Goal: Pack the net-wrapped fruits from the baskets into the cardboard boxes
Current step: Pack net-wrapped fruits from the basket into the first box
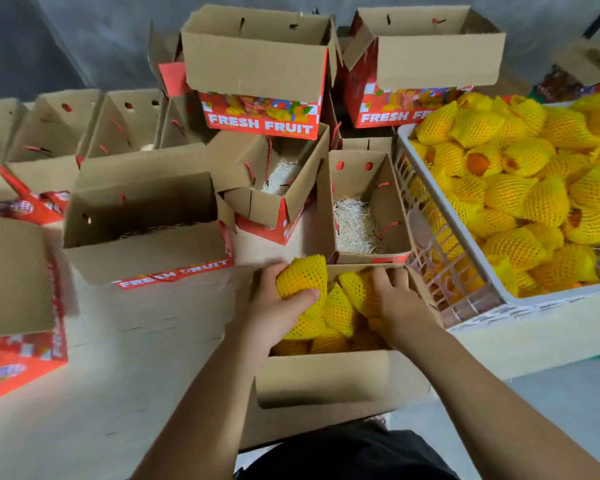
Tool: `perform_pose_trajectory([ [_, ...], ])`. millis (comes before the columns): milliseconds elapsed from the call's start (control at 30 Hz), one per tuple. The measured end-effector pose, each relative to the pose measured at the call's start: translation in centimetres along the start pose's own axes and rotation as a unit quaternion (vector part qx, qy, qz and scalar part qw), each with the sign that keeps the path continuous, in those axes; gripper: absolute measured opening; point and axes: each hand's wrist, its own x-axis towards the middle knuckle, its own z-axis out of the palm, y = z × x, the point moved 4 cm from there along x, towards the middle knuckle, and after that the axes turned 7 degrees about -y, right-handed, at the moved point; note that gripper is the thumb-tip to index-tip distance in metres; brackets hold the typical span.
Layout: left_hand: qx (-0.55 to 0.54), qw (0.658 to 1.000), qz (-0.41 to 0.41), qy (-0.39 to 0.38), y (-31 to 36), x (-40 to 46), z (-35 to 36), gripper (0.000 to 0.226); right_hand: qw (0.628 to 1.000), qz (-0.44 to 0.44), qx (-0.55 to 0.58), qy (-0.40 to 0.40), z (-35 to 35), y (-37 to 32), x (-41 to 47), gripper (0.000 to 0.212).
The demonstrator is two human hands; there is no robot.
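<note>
Near cardboard box (326, 379) taken as landmark, directly in front of the person, flaps open. A layer of net-wrapped fruits (340, 311) is already seen inside it, filling most of the visible floor. Left hand (274, 306) is curled around one yellow net-wrapped fruit (302, 277), thumb across its near side; the fruit is held at the box's far-left corner, just above the packed layer, its open net end pointing up and away. Right hand (400, 303) is laid on the fruits at the far-right side of the box, fingers spread and bent over them; whether one is actually gripped cannot be told. The white plastic basket (499, 292) heaped with more wrapped fruit stands just to the right of the box, so the right hand is judged the nearer for the next pick. Beyond the box, an open box with straw padding (357, 226) waits unfilled; other "FRESH FRUIT" boxes (260, 74) are stacked behind it. Judgement: the held fruit needs only a short drop down into the gap at the left.
</note>
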Motion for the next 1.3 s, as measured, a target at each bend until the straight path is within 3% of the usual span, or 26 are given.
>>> perform_pose_trajectory([
  [100,0.046,0.999,0.002,-0.019,-0.8,0.0,0.2,0.068,0.996,0.04,-0.044,-0.064,1.5,-0.6,1.1,0.049],
  [200,0.079,0.996,0.006,-0.046,-1.3,-0.2,0.6,0.069,0.99,0.05,-0.077,-0.104,2.0,-1.1,1.7,0.052],
  [333,0.128,0.989,-0.007,-0.068,-1.8,0.0,1.1,0.072,0.974,0.034,-0.215,-0.056,1.6,-1.7,1.5,0.045],
  [433,0.126,0.989,-0.003,-0.082,-1.6,-0.1,1.4,0.074,0.98,0.036,-0.179,-0.075,1.2,-1.0,0.4,0.067],
  [500,0.101,0.991,-0.007,-0.086,-1.4,0.0,1.5,0.076,0.986,0.034,-0.159,-0.035,0.3,-1.0,-0.9,0.079],
  [567,0.08,0.993,-0.005,-0.092,-1.3,0.3,1.8,0.08,0.997,0.0,-0.074,-0.007,-0.4,-1.6,-2.2,0.08],
  [633,0.058,0.991,0.007,-0.118,-1.2,0.5,2.7,0.084,0.982,-0.102,0.143,-0.074,-0.6,-3.1,-3.1,0.072],
  [700,0.01,0.985,0.006,-0.175,-0.7,0.4,4.0,0.081,0.893,-0.172,0.396,-0.129,-0.5,-4.6,-3.6,0.056],
  [733,-0.027,0.978,-0.005,-0.205,-0.4,0.4,4.6,0.08,0.858,-0.166,0.473,-0.107,-0.5,-4.6,-3.7,0.051],
  [833,-0.049,0.973,-0.036,-0.221,0.1,1.1,4.4,0.071,0.827,-0.148,0.542,-0.016,-0.3,-3.5,-3.4,0.055],
  [900,0.13,0.979,0.035,-0.155,0.4,1.6,3.2,0.049,0.85,-0.13,0.509,0.042,-0.1,-2.4,-3.1,0.064],
  [933,0.265,0.953,0.075,-0.125,0.0,1.8,2.5,0.044,0.871,-0.117,0.468,0.092,-0.2,-1.6,-3.0,0.066],
  [967,0.397,0.906,0.092,-0.114,-0.4,1.9,2.3,0.044,0.885,-0.104,0.43,0.146,-0.4,-1.0,-3.0,0.068],
  [1033,0.568,0.809,0.057,-0.14,-1.6,2.0,2.5,0.062,0.889,-0.076,0.399,0.213,-0.5,-0.1,-3.0,0.07],
  [1133,0.674,0.728,-0.018,-0.126,-1.7,3.0,2.9,0.078,0.885,-0.049,0.404,0.227,-0.2,0.3,-2.7,0.071],
  [1233,0.739,0.67,0.018,-0.064,-0.2,3.7,3.3,0.078,0.886,-0.067,0.402,0.223,-0.1,0.1,-2.4,0.071],
  [1300,0.76,0.649,0.041,-0.016,0.5,3.5,3.2,0.067,0.89,-0.086,0.378,0.241,-0.2,-0.1,-2.6,0.072],
])
